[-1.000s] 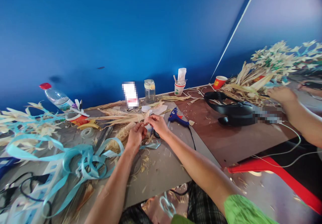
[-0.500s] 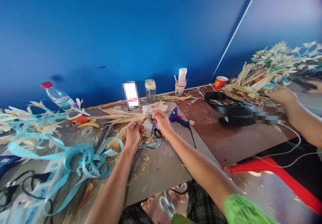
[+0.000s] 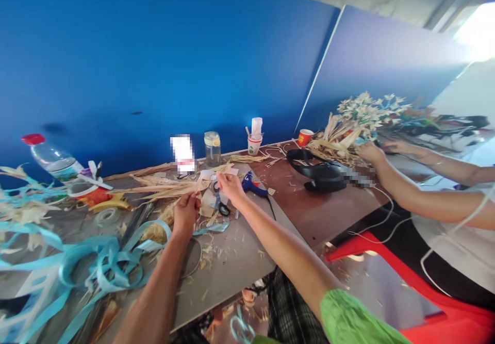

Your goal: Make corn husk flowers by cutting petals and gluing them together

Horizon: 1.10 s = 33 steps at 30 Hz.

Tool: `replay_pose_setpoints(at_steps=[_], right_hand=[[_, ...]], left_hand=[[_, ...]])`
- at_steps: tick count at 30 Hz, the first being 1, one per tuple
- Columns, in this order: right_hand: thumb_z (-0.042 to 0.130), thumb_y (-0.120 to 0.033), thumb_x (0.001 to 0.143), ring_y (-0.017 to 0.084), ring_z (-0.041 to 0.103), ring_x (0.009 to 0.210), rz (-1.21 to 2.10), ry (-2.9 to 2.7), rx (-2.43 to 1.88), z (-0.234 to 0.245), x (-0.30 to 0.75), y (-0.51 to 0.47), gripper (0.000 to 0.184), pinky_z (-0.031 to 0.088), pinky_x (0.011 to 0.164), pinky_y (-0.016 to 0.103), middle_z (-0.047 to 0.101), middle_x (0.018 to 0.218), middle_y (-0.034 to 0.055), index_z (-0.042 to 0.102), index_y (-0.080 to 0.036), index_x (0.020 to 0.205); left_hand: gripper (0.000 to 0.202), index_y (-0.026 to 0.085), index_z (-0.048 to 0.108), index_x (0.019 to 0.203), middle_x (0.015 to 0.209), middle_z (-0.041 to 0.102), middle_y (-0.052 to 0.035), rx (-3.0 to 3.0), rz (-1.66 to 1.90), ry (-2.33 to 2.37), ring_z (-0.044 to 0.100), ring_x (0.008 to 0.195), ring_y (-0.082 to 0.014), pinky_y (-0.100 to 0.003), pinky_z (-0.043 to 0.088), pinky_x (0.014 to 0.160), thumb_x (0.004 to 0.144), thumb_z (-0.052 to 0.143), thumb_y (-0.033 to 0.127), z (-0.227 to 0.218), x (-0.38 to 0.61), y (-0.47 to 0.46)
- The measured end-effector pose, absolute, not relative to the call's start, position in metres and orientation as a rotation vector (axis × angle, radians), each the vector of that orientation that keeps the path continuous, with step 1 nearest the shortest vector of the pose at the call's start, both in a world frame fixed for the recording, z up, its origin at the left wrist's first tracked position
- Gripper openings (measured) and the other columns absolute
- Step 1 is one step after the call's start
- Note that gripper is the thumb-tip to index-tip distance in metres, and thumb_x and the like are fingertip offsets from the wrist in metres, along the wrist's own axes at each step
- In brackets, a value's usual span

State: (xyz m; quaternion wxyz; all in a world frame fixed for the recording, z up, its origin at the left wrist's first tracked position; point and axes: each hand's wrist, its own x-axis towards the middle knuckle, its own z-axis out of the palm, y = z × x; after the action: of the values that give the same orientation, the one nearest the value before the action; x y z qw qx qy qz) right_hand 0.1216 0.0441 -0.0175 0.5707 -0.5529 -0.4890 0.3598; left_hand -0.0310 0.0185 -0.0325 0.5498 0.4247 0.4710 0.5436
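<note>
From my remote seat I see the bare left hand [image 3: 186,214] and bare right hand [image 3: 232,188] closed at the fingertips — on what, I cannot tell — beside long, dry, beige husk strips [image 3: 178,187] toward the grey worktop [image 3: 242,251]'s back edge, the blue pistol-shaped glue gun [image 3: 249,185] seemingly kept within reach.

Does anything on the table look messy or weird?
Yes: pale, thin scraps lie scattered over the grey tabletop, as if dropped. At the left, the shiny light-blue ribbon looks odd, sprawled in tangled loops instead of rolled.
</note>
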Motion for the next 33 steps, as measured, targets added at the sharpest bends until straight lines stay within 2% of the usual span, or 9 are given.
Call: replay_pose_setpoints(at_steps=[3,5,6,10,14,18,26,30,33], right_hand=[[0.047,-0.042,0.084,0.011,0.049,0.054,0.671,-1.353,-1.525,-0.013,0.146,0.035,0.034,0.037,0.055,0.023,0.053,0.055,-0.0015,0.057,-0.018,0.062],[0.057,-0.032,0.079,0.014,0.058,0.076,0.489,-1.486,-1.717,-0.011,0.172,0.027,0.015,0.042,0.070,0.024,0.064,0.079,0.0025,0.063,-0.018,0.079],[0.058,-0.029,0.078,0.016,0.059,0.084,0.412,-1.536,-1.836,-0.011,0.184,0.022,0.016,0.043,0.076,0.026,0.066,0.089,0.0051,0.064,-0.018,0.087],[0.062,-0.041,0.077,0.029,0.056,0.108,0.248,-1.699,-2.267,-0.013,0.220,0.004,0.039,0.043,0.086,0.037,0.057,0.117,0.0168,0.063,-0.016,0.107],[0.064,-0.043,0.075,0.033,0.056,0.112,0.295,-1.749,-2.432,-0.016,0.224,-0.001,0.057,0.044,0.086,0.039,0.048,0.130,0.0213,0.052,-0.015,0.124],[0.065,-0.033,0.076,0.034,0.056,0.113,0.305,-1.716,-2.397,-0.020,0.226,0.002,0.061,0.044,0.085,0.041,0.055,0.124,0.0229,0.045,-0.012,0.129],[0.054,-0.021,0.082,0.023,0.060,0.107,0.330,-1.732,-2.101,-0.030,0.244,0.008,0.031,0.042,0.086,0.029,0.066,0.112,0.0109,0.060,-0.019,0.113],[0.042,-0.031,0.089,0.020,0.062,0.091,0.318,-1.502,-1.872,-0.022,0.248,0.000,0.032,0.045,0.077,0.030,0.066,0.103,0.0097,0.056,-0.017,0.114],[0.057,-0.045,0.079,0.015,0.055,0.064,0.593,-1.153,-1.275,-0.005,0.240,-0.010,0.032,0.044,0.064,0.028,0.060,0.074,0.0006,0.057,-0.019,0.099]], left_hand=[[0.034,0.015,0.058,0.085,0.052,0.045,0.0072,0.985,1.281,1.096,0.032,0.038,-0.0050,-0.019,0.018,0.038,0.065,0.065,0.043,-0.031,-0.031,0.017],[0.034,0.015,0.058,0.084,0.052,0.045,0.0070,0.980,1.284,1.073,0.032,0.039,-0.0049,-0.019,0.018,0.038,0.065,0.065,0.043,-0.031,-0.030,0.017],[0.034,0.015,0.058,0.083,0.052,0.045,0.0070,0.979,1.290,1.065,0.032,0.039,-0.0049,-0.019,0.018,0.038,0.065,0.065,0.043,-0.032,-0.031,0.017],[0.032,0.014,0.059,0.078,0.051,0.047,0.0056,1.011,1.341,1.052,0.035,0.041,-0.0058,-0.019,0.022,0.040,0.065,0.065,0.043,-0.035,-0.031,0.020],[0.032,0.013,0.061,0.076,0.052,0.049,0.0040,1.065,1.384,1.020,0.038,0.043,-0.0068,-0.020,0.025,0.042,0.066,0.065,0.043,-0.039,-0.032,0.022],[0.031,0.013,0.061,0.074,0.051,0.049,0.0038,1.054,1.393,0.997,0.037,0.043,-0.0069,-0.021,0.024,0.042,0.065,0.065,0.043,-0.038,-0.032,0.021],[0.033,0.014,0.061,0.076,0.052,0.049,0.0044,1.015,1.371,0.973,0.036,0.042,-0.0062,-0.021,0.023,0.042,0.064,0.065,0.044,-0.035,-0.033,0.018],[0.034,0.014,0.059,0.076,0.052,0.049,0.0047,0.982,1.371,0.958,0.035,0.041,-0.0052,-0.020,0.020,0.042,0.063,0.067,0.044,-0.033,-0.033,0.017],[0.034,0.014,0.058,0.076,0.054,0.050,0.0041,0.968,1.370,0.935,0.034,0.041,-0.0046,-0.020,0.020,0.042,0.063,0.067,0.043,-0.031,-0.033,0.016]])
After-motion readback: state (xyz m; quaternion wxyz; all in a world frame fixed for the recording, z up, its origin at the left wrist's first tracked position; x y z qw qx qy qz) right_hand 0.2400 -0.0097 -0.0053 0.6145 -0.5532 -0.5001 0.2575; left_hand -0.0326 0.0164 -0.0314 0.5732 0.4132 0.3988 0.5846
